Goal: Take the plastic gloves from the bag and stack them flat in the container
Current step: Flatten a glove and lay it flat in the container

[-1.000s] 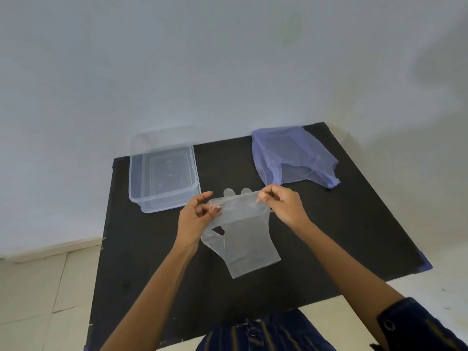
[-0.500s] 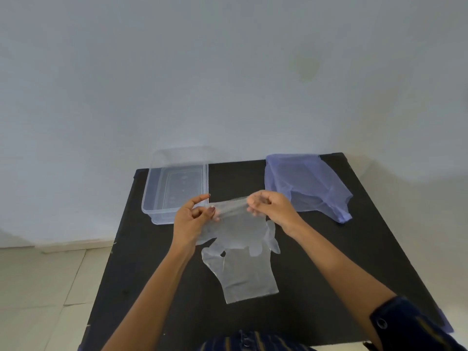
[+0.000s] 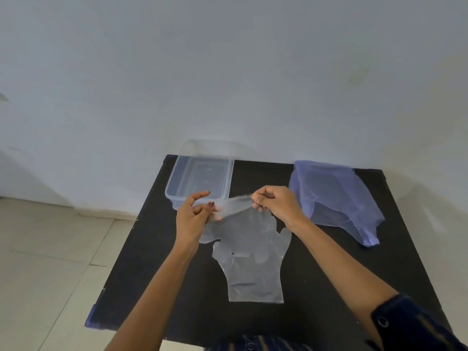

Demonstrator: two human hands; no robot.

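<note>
Both hands pinch the cuff edge of a clear plastic glove (image 3: 243,224) and hold it lifted over the black table (image 3: 329,287). My left hand (image 3: 193,216) grips the left end of the cuff, my right hand (image 3: 276,205) the right end. The glove's fingers hang down towards me. A second clear glove (image 3: 255,277) lies flat on the table beneath it. The clear rectangular container (image 3: 200,181) stands at the back left, just beyond my left hand. The purple see-through bag (image 3: 336,198) lies at the back right.
The table's back edge meets a pale wall (image 3: 228,72). Tiled floor (image 3: 50,262) lies to the left of the table. My dark striped clothing (image 3: 253,345) shows at the near edge.
The top glove has been lifted off the one below and its fingers flipped towards me; both hands rose slightly towards the container. The camera view has shifted left.
</note>
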